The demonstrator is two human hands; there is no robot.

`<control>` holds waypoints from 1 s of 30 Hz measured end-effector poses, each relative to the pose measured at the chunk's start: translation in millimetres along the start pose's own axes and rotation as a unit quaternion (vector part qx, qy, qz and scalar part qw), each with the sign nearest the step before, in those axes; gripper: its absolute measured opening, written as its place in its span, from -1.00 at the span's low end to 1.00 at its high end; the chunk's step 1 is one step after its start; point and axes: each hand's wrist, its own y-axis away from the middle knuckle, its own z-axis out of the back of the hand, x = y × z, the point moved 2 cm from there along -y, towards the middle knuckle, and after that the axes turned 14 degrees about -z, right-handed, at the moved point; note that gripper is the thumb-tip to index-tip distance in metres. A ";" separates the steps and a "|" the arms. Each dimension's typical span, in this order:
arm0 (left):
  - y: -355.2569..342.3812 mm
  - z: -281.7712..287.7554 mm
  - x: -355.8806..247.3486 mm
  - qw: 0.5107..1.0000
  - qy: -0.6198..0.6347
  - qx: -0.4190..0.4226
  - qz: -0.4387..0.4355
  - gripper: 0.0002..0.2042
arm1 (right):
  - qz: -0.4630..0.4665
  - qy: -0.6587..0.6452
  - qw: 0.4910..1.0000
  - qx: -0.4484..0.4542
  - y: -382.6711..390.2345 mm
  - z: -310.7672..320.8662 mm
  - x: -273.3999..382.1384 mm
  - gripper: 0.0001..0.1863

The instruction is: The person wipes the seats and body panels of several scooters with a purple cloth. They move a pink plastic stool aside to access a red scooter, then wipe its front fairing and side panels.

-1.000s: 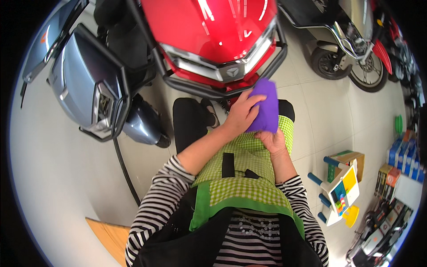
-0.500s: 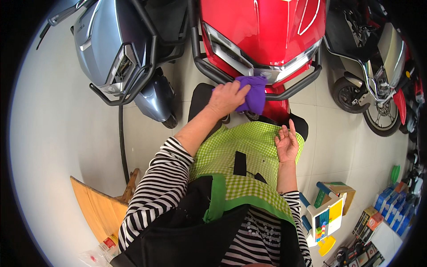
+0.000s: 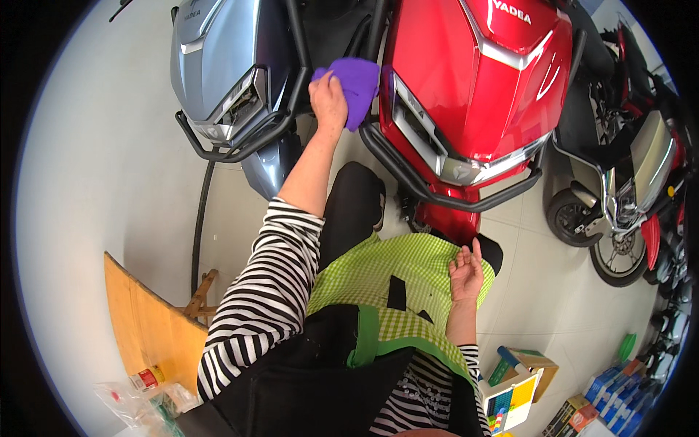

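My left hand (image 3: pixel 329 102) grips a purple cloth (image 3: pixel 357 87), its fingers closed over the cloth's left edge. The cloth hangs between two scooters, close to the upright bar on the left side of the red scooter (image 3: pixel 477 95); whether it touches the bar I cannot tell. Below the red scooter's headlights runs a black tubular guard bar (image 3: pixel 437 195). Palm up, my right hand (image 3: pixel 466 275) lies by my right knee at the edge of the green checked apron (image 3: pixel 408 266), holding nothing, its fingers loosely apart.
To the left stands a blue-grey scooter (image 3: pixel 226 65) with its own black guard bar (image 3: pixel 240 154). More two-wheelers, including one with a silver panel (image 3: pixel 648 156), line the right. A wooden table (image 3: pixel 149 320) is at lower left, a toy-like box (image 3: pixel 513 397) at lower right.
My left hand has moved the purple cloth up and left, from the red scooter's front to its left side. The view has shifted; my right hand stays by my knee.
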 end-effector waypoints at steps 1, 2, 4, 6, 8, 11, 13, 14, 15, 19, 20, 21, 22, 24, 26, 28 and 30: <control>-16.8 -8.1 -7.4 0.998 0.022 -0.022 -0.057 -0.71 | -0.001 0.000 1.000 0.001 0.2 0.0 -0.2 -0.34; -33.6 -17.4 -16.2 0.993 0.038 -0.052 -0.102 -0.72 | 0.000 0.001 1.000 0.000 0.7 0.3 -0.4 -0.34; -66.8 -38.4 -32.6 0.993 0.040 -0.042 -0.101 -0.70 | 0.002 -0.002 1.000 0.001 1.2 0.6 -0.5 -0.33; -90.2 -60.3 -46.7 0.996 0.008 -0.002 -0.085 -0.63 | 0.004 0.003 1.000 0.009 1.0 0.3 -0.3 -0.34; -98.3 -74.6 -49.7 0.994 -0.064 0.076 -0.056 -0.48 | -0.001 0.013 1.000 -0.026 0.7 1.4 -1.4 -0.32; -84.7 -76.0 -38.9 0.991 -0.070 0.102 -0.043 -0.45 | -0.002 0.023 0.999 -0.036 0.4 0.2 -2.5 -0.31; -64.6 -70.8 -27.5 0.990 -0.052 0.112 -0.065 -0.47 | -0.011 0.048 0.998 -0.049 -0.4 -4.1 -2.7 -0.31; -50.6 -65.7 -20.1 0.987 -0.056 0.138 -0.057 -0.47 | -0.016 0.068 0.996 -0.051 -1.2 -8.5 -1.2 -0.32; -37.3 -60.6 -13.1 0.983 -0.058 0.168 -0.046 -0.48 | -0.023 0.088 0.994 -0.067 -3.1 -14.6 1.2 -0.33; -17.3 -56.0 1.4 0.983 -0.060 0.173 -0.021 -0.57 | 0.118 0.298 0.938 -0.133 -13.6 -70.3 44.3 -0.39; -19.1 -58.1 2.1 0.983 -0.059 0.174 -0.018 -0.59 | 0.199 0.363 0.908 -0.067 -15.2 -96.4 65.8 -0.39; -22.8 -61.2 1.2 0.984 -0.057 0.170 -0.022 -0.60 | 0.273 0.415 0.868 -0.023 -15.8 -124.9 86.6 -0.39; -30.3 -63.6 0.4 0.986 -0.048 0.155 -0.025 -0.68 | 0.323 0.473 0.819 -0.035 -15.5 -153.2 104.3 -0.38; -50.4 -69.3 -6.7 0.994 -0.014 0.100 -0.030 -0.70 | 0.412 0.571 0.708 -0.053 -17.0 -216.1 141.6 -0.37; -81.8 -74.5 -20.0 0.996 0.014 0.063 -0.063 -0.71 | 0.490 0.643 0.586 -0.053 -20.4 -279.3 169.8 -0.35; -125.0 -80.3 -40.8 0.992 0.046 0.034 -0.109 -0.71 | 0.545 0.681 0.487 -0.043 -29.5 -332.8 181.4 -0.34; -171.1 -83.1 -66.7 0.990 0.037 0.054 -0.129 -0.61 | 0.574 0.708 0.409 -0.036 -44.4 -375.9 188.4 -0.34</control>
